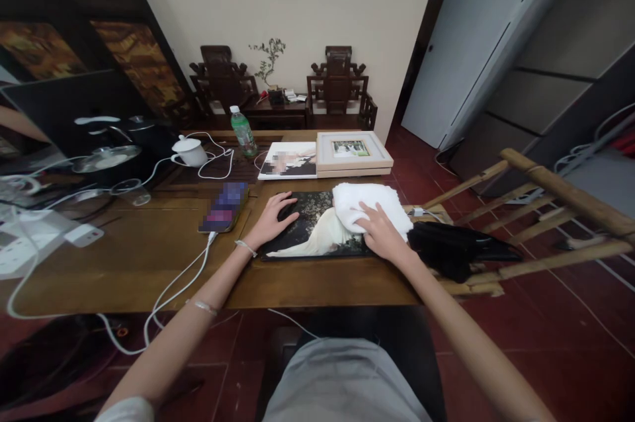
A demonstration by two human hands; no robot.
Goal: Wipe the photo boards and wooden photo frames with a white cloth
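Note:
A dark photo panel (pixel 310 237) showing a white figure lies flat on the wooden table (pixel 124 263) in front of me. My left hand (pixel 272 217) rests on the panel's left edge, fingers spread flat. My right hand (pixel 381 231) presses on a white cloth (pixel 367 204) that covers the panel's right part, its fingers curled over the cloth.
Behind the panel lie another photo print (pixel 290 161) and a light framed picture (pixel 353 151). A phone (pixel 223 208) on a white cable, a green bottle (pixel 243 131), a white teapot (pixel 189 151) and a power strip (pixel 40 237) sit to the left. A bamboo chair (pixel 536 223) with a black item (pixel 454 247) stands at the right.

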